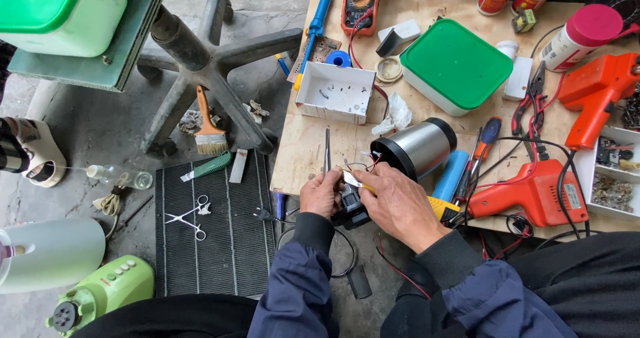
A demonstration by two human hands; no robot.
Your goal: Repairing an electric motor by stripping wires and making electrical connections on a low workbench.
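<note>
Floor side, left: scissors (189,217) and a green-handled brush (208,166) lie on a black ribbed mat (213,245), a paintbrush (209,133) just above it. None of it is in use.

Left hand (320,193): fingers closed around the small black module (351,208), holding it at the near edge of the worktop (300,151), partly over the gap to the floor. Tweezers (327,150) stand just above that hand; can't tell if the fingers pinch them or they only lie behind.

Right hand (393,205): fingers pinched together on a thin light tool with a yellow handle (441,206), tip down at the top of the module (tip contact itself is hidden by the thumb).

Progress, my read: mid-repair. Loose wires (363,161) run from the module toward the open end of the steel cylinder (417,148), lying on its side just beyond the hands, so the unit is opened and not reassembled. Small screws sit in the white tray (335,91), not back in anything. Red wires (400,271) hang below the worktop edge, unattached as far as visible.

Right: two orange soldering guns (533,191) lie untouched, green-lidded box (455,65) shut. Joining, closing up and refitting screws all look left to do.
</note>
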